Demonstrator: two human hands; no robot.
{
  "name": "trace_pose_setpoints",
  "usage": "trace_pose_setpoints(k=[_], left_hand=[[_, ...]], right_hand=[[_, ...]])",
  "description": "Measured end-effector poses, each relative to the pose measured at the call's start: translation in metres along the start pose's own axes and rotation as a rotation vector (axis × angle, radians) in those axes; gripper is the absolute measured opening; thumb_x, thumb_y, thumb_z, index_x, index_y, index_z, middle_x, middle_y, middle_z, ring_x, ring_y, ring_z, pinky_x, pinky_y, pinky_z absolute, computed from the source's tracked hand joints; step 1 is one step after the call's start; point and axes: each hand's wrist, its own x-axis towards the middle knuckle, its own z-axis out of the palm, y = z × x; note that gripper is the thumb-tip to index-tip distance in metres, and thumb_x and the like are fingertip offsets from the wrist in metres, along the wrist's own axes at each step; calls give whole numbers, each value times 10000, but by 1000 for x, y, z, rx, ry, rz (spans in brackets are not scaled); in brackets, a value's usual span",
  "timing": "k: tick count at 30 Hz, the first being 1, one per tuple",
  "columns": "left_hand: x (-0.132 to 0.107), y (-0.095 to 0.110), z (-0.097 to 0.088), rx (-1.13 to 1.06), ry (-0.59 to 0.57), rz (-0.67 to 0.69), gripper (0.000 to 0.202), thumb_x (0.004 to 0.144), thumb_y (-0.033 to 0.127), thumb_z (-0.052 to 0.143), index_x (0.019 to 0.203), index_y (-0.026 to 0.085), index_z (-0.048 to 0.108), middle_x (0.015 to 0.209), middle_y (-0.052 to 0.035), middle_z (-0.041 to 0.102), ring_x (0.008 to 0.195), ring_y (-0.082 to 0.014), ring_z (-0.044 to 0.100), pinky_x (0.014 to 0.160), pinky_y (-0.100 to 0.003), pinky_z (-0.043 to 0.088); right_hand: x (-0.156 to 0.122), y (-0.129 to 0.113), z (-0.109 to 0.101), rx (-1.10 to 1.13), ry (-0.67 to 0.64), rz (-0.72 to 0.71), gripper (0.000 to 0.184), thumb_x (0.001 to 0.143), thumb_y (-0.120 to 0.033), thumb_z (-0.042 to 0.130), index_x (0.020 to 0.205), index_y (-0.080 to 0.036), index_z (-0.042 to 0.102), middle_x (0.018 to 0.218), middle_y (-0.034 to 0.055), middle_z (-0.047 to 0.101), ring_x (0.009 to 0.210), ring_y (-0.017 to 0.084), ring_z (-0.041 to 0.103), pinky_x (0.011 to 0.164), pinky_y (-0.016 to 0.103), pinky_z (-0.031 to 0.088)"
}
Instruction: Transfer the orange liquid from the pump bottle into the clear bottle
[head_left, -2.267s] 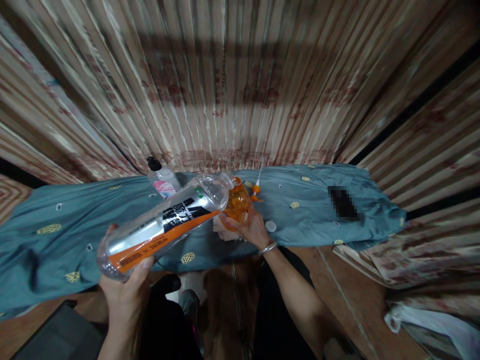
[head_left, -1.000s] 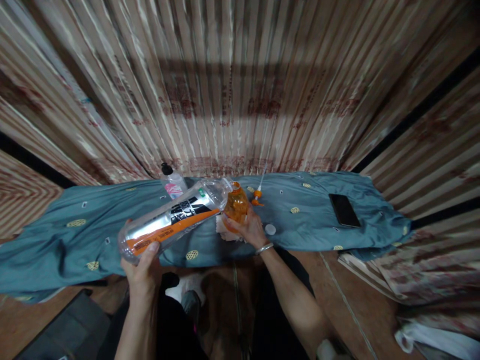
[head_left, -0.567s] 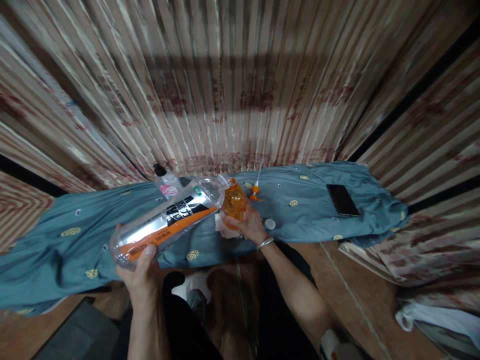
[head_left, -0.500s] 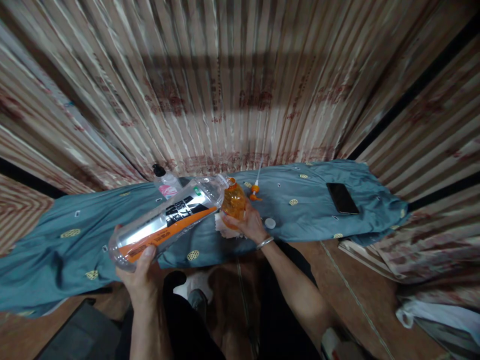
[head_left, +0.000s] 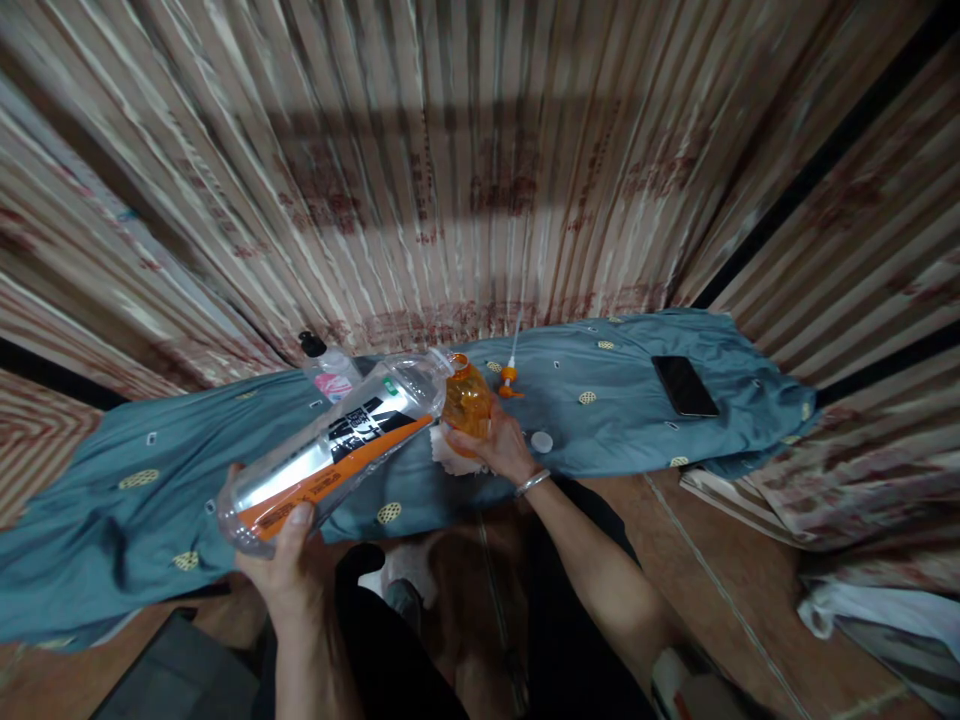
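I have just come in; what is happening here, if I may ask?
A person's left hand holds a large clear bottle, tilted, its neck close to the mouth of an orange bottle that the right hand grips. Whether any liquid is flowing cannot be made out. On the blue-green cloth lie an orange pump, a white disc and, farther right, a black phone.

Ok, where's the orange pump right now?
Near the middle of the head view, the pump is on the blue cloth, just right of the orange bottle, beyond the right hand.
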Motion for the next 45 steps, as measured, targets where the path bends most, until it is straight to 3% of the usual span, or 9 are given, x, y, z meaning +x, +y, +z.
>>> trace_pose_setpoints(k=[6,15,21,33,40,45], left_hand=[[-4,6,0,-52,-39,15,692,484,194,840,1150,276,670,951,17,675,879,-167,636,1026,-420,442],[-6,6,0,4,-20,-12,729,502,233,829,1199,264,620,1071,-15,667,1025,-231,634,1066,-516,396],[-8,9,3,-34,-65,58,634,524,192,813,1138,237,661,992,-11,685,1061,-253,631,1085,-492,385],[-8,6,1,-36,-34,20,784,496,212,836,1245,236,606,1049,-25,682,1020,-245,653,1058,-497,417],[-8,5,-1,8,-35,29,829,486,220,824,1277,226,578,1196,-56,649,1168,-289,590,1088,-535,374],[-9,6,0,23,-41,41,804,487,227,818,1256,220,582,1132,-54,667,1163,-296,592,1093,-537,363]], right_hand=[[0,0,0,7,0,4,927,742,7,956,1442,-258,410,1110,28,632,994,296,629,861,382,554],[-1,2,1,9,10,-5,901,745,2,960,1431,-255,435,1126,26,628,1007,291,622,871,378,548],[0,3,2,-8,21,-5,940,727,-7,974,1444,-247,416,1104,31,635,983,293,634,847,361,560],[-1,2,1,-17,36,-11,926,712,15,976,1426,-210,431,1110,26,637,992,281,631,862,310,561],[0,3,0,1,33,-16,876,702,7,987,1384,-198,478,1073,24,646,940,291,646,839,321,567],[0,2,-1,-18,8,16,907,718,-16,977,1417,-221,438,1091,24,641,986,307,630,844,346,564]])
